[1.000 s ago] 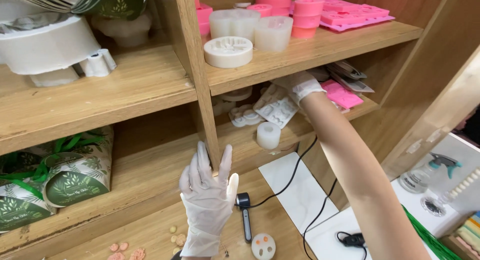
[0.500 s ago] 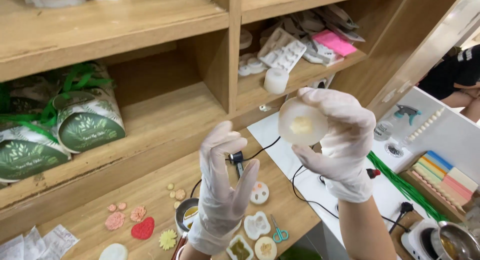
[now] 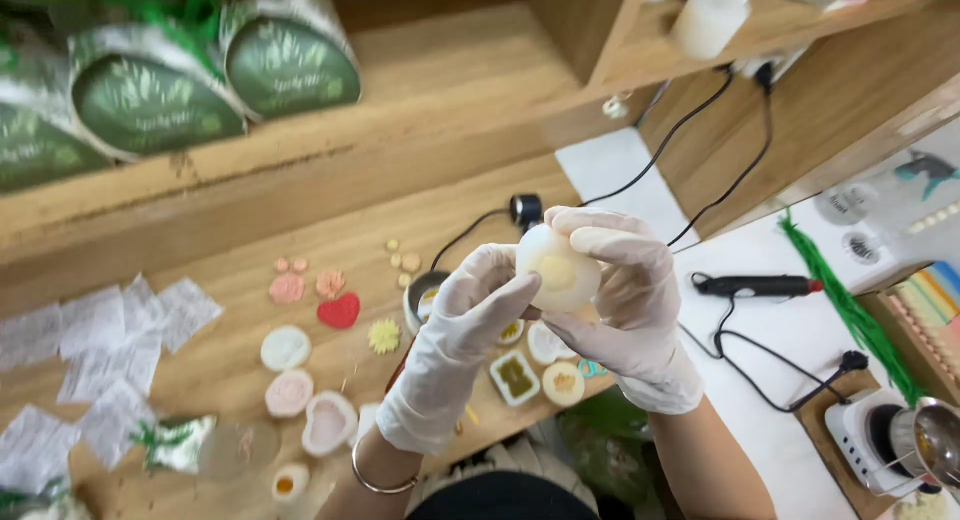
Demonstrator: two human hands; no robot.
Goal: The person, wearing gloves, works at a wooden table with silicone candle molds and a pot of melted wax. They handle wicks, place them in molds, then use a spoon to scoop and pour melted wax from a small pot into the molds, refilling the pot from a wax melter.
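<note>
Both my hands wear white gloves and meet over the wooden table (image 3: pixel 300 230). Between them is a round translucent white mould (image 3: pixel 557 270) with a yellowish centre. My right hand (image 3: pixel 625 300) cups it from the right and behind, fingers curled over its top. My left hand (image 3: pixel 455 345) pinches its left edge with thumb and fingertips. Below my hands, small moulds (image 3: pixel 515 377) with yellow and green fillings lie on the table.
Pink, red and yellow moulded shapes (image 3: pixel 340 311) and white round moulds (image 3: pixel 286 348) lie at left, beside paper slips (image 3: pixel 110 350). Green-labelled bags (image 3: pixel 290 65) fill the shelf above. A black tool (image 3: pixel 760 286) with cables lies at right, near a small heater with a metal pot (image 3: pixel 925 445).
My right hand came down from the upper shelf with the white mould. My left hand rose to meet it, and now both hold it. My view dropped toward the table.
</note>
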